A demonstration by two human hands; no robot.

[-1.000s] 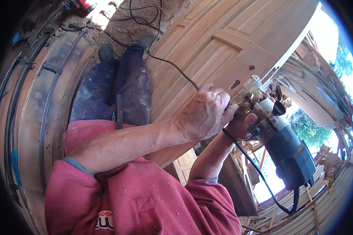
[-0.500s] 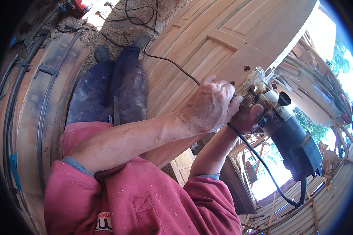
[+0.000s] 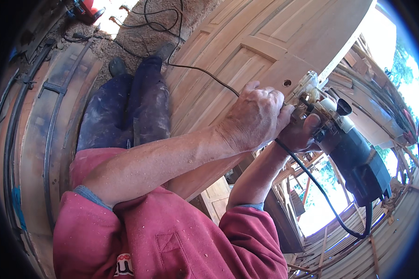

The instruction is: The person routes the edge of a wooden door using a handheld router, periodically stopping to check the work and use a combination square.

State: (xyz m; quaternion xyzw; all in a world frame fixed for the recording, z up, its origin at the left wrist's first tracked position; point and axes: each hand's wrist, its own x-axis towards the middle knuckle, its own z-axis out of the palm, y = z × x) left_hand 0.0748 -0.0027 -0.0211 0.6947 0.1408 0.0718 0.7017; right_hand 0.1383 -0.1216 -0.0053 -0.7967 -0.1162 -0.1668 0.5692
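Note:
A corded power tool that looks like a router, with a dark motor body and a clear plastic part at its base, is held tilted beside the door's edge. Around the tool near its base, my right hand is closed, with the thumb showing on the near side. My left hand is closed in a fist, thumb and forefinger pinched against the base. What those fingers hold is hidden. Behind the left hand runs the black cord, which loops down to the motor's end. A panelled wooden door with a round hole lies just beyond the hands.
Long metal bar clamps lie over boards on the left. More cable coils on the dusty ground, near a red object. Stacked timber is at the right. My legs are beside the door.
The router and my right hand have shifted slightly to the right, and the motor end swings a little outward. My left hand moves along with them, still closed.

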